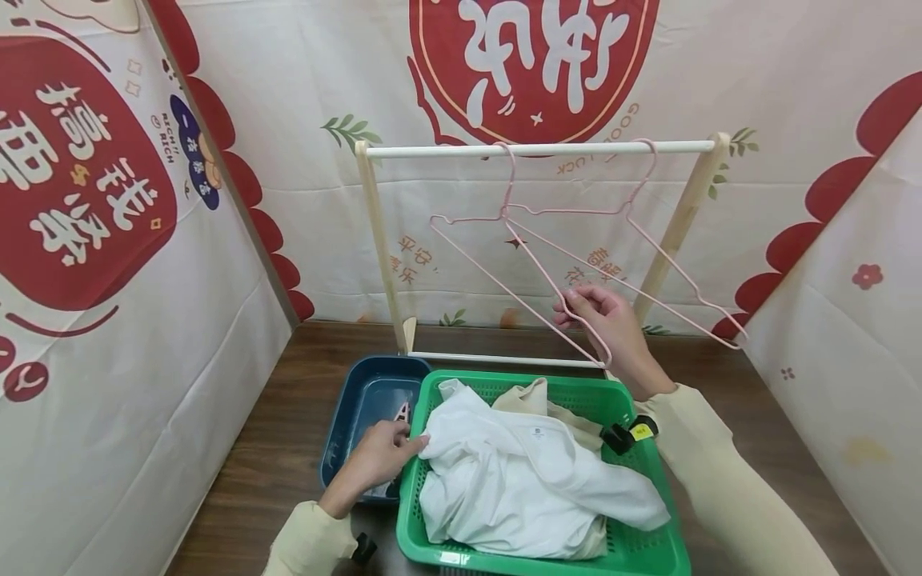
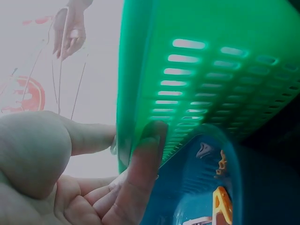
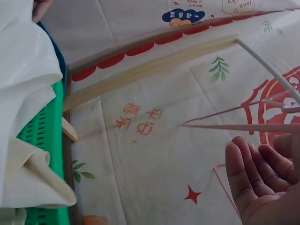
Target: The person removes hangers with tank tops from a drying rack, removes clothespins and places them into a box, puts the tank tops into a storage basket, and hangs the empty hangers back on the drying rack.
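At the rack my right hand [image 1: 612, 324] pinches one long side of a pink clothes hanger [image 1: 507, 212], which hangs turned at an angle from the top bar. Another pink hanger [image 1: 628, 208] hangs to its right, apart from my fingers. Lower down, my left hand [image 1: 378, 456] grips the left rim of a green basket [image 1: 407, 508], thumb and fingers on either side of the wall in the left wrist view. White clothing [image 1: 497, 472] lies bunched in the basket, over a beige garment [image 1: 529, 398].
A small rack with a white top bar [image 1: 432, 151] and wooden posts [image 1: 673, 232] stands behind the basket. Left of the basket, partly under my left hand, is a dark blue tray [image 1: 338, 416] holding clothespins [image 2: 222, 206]. Printed cloth walls [image 1: 216, 336] enclose three sides.
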Demonstrator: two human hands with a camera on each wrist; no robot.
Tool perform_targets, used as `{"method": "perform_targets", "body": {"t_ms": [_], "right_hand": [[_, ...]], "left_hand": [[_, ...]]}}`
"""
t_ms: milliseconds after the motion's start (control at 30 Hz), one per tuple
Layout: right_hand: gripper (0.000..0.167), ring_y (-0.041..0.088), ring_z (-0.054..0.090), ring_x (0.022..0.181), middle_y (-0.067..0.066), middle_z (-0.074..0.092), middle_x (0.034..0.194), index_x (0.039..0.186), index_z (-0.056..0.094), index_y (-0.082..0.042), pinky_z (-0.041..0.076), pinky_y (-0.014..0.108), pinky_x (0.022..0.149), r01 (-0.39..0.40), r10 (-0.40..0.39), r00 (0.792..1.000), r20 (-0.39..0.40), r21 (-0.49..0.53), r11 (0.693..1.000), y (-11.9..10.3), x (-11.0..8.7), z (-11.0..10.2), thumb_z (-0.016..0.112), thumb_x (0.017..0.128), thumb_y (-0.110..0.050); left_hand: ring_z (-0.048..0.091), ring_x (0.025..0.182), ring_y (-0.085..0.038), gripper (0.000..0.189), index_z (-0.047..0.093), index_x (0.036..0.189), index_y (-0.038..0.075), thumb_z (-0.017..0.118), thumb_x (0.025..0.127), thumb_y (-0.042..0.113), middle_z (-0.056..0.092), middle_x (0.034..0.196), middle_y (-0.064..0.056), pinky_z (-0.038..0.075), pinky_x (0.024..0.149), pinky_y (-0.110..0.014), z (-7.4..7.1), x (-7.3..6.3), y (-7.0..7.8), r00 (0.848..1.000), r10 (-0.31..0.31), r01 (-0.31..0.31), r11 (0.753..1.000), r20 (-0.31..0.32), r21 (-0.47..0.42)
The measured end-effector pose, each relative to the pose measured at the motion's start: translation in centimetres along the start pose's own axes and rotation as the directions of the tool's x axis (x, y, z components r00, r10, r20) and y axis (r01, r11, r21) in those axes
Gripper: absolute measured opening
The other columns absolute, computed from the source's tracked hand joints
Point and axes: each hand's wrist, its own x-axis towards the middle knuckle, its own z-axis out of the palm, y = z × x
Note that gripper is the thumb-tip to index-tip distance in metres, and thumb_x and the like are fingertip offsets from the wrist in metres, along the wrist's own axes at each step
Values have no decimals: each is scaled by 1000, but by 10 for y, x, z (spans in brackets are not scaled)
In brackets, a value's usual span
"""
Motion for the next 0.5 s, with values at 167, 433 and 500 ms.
{"method": "perform_targets", "body": {"t_ms": [167,433,500], "right_hand": [[33,14,71,86,-1,72,97,118,59,3,57,24,81,-56,52,998,-34,-116,992,11,-10,-9,57,102,-25],[34,16,71,89,0,69,99,119,59,-2,56,20,79,-131,103,988,-114,-271,954,21,-28,-25,56,102,-32],[36,15,72,87,0,70,97,119,59,1,57,20,78,-132,94,987,-133,-309,942,24,-33,-31,56,102,-30]], "left_hand": [[59,58,-14,46,64,122,-1,63,97,38,66,76,0,47,51,-30,-6,0,-1,1000,8,-8,1000,4,-2],[70,73,-19,39,64,123,1,63,97,31,71,97,-9,57,62,-34,-20,-5,2,997,47,-47,999,-60,-1],[69,80,-18,33,67,119,5,63,98,30,71,100,-8,56,63,-32,-24,-8,3,993,57,-53,998,-103,39]]}}
